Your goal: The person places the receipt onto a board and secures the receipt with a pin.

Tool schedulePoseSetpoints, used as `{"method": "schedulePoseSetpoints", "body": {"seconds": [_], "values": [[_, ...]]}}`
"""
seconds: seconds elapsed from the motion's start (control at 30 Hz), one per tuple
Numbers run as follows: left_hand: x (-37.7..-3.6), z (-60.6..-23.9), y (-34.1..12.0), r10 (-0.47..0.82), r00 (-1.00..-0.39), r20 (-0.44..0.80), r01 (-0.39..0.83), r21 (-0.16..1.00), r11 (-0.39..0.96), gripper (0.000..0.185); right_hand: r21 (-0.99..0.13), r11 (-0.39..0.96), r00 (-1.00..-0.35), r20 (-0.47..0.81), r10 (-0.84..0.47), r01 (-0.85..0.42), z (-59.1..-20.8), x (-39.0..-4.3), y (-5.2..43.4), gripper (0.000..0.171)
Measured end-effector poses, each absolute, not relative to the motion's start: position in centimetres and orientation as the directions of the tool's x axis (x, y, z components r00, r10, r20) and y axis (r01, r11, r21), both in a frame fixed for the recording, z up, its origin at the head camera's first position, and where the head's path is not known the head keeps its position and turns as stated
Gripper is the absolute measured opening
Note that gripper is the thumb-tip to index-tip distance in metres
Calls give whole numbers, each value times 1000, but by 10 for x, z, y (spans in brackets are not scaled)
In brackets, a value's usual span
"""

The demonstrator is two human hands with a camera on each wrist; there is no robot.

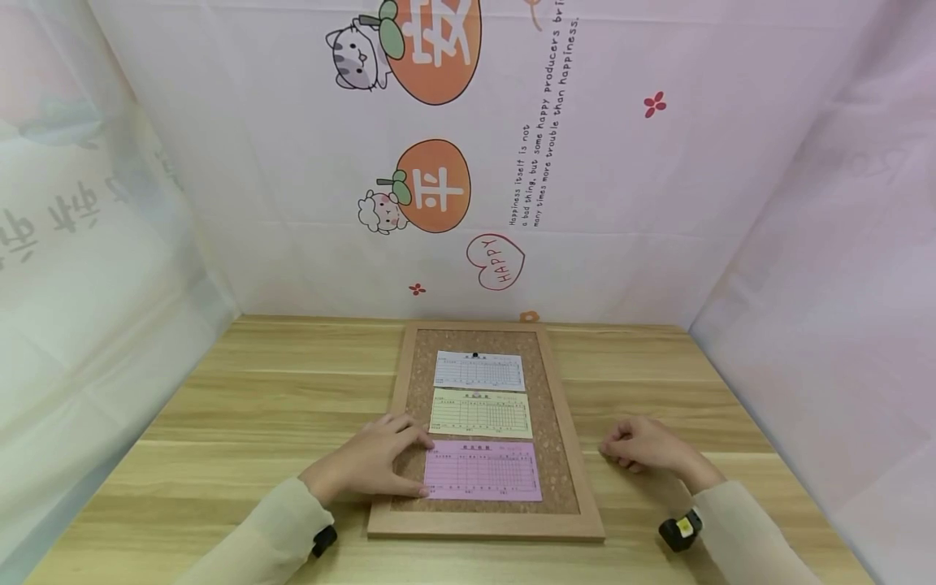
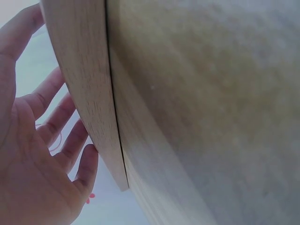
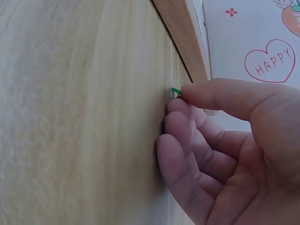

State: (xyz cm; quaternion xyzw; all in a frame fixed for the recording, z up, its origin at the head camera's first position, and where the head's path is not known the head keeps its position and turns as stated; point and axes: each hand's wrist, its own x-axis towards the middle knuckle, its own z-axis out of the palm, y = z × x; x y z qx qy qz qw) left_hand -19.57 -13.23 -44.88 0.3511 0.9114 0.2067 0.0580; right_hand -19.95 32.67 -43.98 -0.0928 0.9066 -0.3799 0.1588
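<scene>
A pink paper form (image 1: 483,471) lies on the lower part of a wood-framed cork board (image 1: 556,479). Spread over the board's left side, my left hand (image 1: 376,459) has its thumb and index fingertips at the pink form's left edge. In the left wrist view, the fingers (image 2: 51,89) reach across the board's frame (image 2: 84,70). Right of the board, my right hand (image 1: 643,445) is low over the table. Its thumb and index finger pinch a small green push pin (image 3: 176,91), mostly hidden by the fingertips; the other fingers are curled in.
Above the pink form are a yellow form (image 1: 480,418) with a pale pink pin at its top and a white form (image 1: 478,374) with a black pin (image 1: 475,354). The board lies on a wooden table (image 1: 292,366). Printed cloth (image 1: 607,203) hangs behind and at both sides.
</scene>
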Motion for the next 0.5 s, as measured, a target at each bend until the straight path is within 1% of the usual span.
{"method": "schedulePoseSetpoints", "body": {"seconds": [0.27,0.5], "values": [[-195,-449,-133,660,-750,32,609,422,672,61,-741,669,-938,-196,-285,-49,-438,-199,327,19],[-194,-449,-133,661,-749,45,614,422,667,61,-808,589,-934,-199,-298,-15,-441,-201,326,18]]}}
